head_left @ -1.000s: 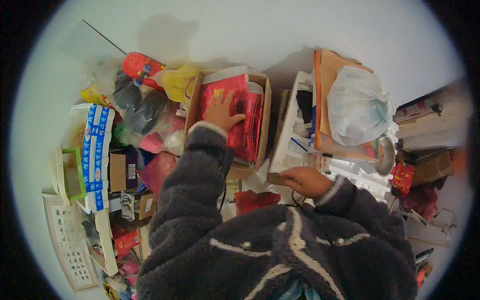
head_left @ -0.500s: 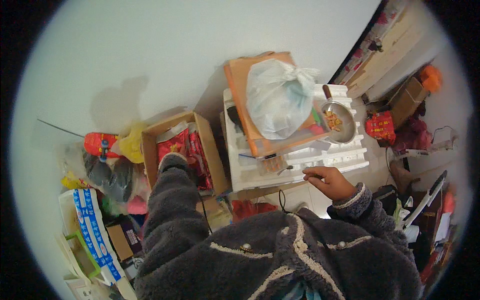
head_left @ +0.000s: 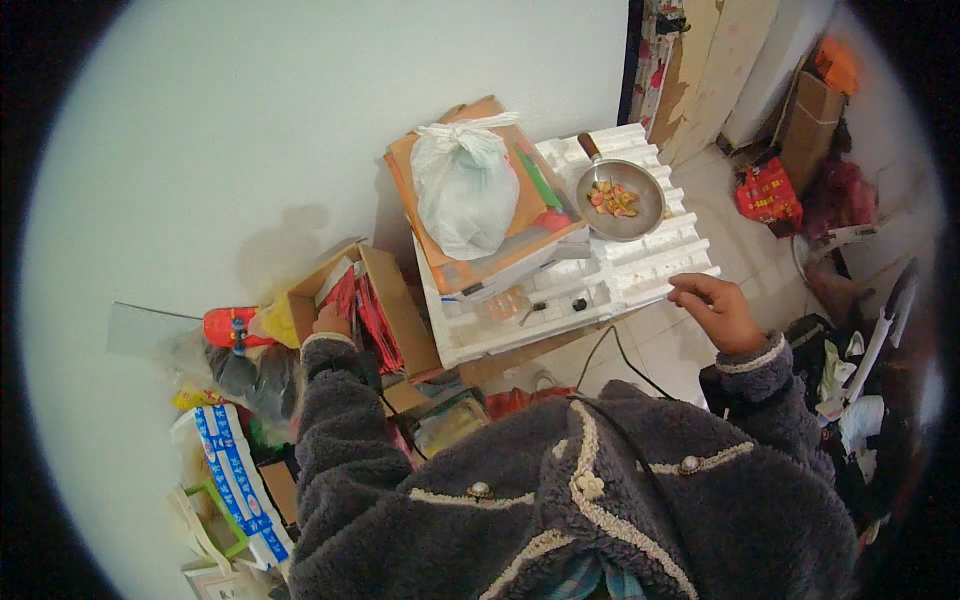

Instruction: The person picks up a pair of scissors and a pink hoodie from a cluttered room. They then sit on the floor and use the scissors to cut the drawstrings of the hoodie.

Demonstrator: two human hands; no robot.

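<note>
Head view, looking down: at left of centre, the person's left hand (head_left: 332, 320) reaches into an open cardboard box (head_left: 408, 315) and is at the red packets (head_left: 375, 322) standing inside. Its fingers are mostly hidden, so whether they are clamped on a packet cannot be told. Right of centre, the right hand (head_left: 720, 312) hangs loosely bent, thumb and fingers slightly apart, near the right edge of a ridged white foam slab (head_left: 650, 265); contact is unclear. On the slab, toward the upper right, sits a metal pan (head_left: 652, 210) with a brown handle, holding small food pieces (head_left: 612, 198). Beside it, upper centre, a knotted white plastic bag (head_left: 465, 195) rests on an orange-brown stack (head_left: 408, 172).
</note>
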